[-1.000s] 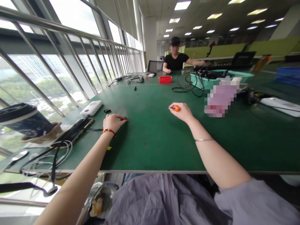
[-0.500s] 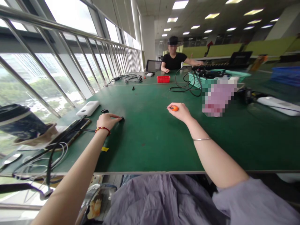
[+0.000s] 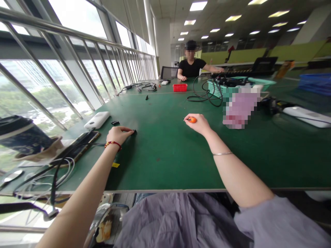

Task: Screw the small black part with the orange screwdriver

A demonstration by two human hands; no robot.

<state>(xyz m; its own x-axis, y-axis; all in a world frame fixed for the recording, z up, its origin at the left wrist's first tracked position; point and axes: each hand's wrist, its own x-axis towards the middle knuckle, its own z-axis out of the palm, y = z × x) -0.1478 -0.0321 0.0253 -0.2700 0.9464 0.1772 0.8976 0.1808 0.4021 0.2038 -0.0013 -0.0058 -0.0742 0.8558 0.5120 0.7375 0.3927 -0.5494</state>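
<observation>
The green desk [image 3: 160, 172] carries everything here, and both forearms reach over its near edge, which presumably gives the small work a firm base. A person in a black top [image 3: 191, 68] sits at its far end. The teal basket [image 3: 215, 90] stands to the right, heaped with dark cables, probably to gather them in one spot; some loops spill over the side.

The paper cup [image 3: 28, 136] leans in its brown holder at the left edge, likely put there to be away from the arms. The left hand [image 3: 117, 135] reaches onto the desk with its grip pinching at the fingertips. The right hand [image 3: 198, 123], well apart from it, has its grip curled closed around an orange-handled tool.

The phone [image 3: 84, 146] and the white power bank [image 3: 97, 120] lie left of the left hand, perhaps parked aside. The red box [image 3: 180, 88] sits farther back.

The orange-handled tool [image 3: 191, 120] shows between the right fingers, its thin tip toward the left hand, as if for fine control. Beyond the left knuckles lies a black part [image 3: 115, 123]. Smallest is the black piece [image 3: 134, 131] between left thumb and fingers, seemingly held by its end because it is so little; its details are too small to tell.
</observation>
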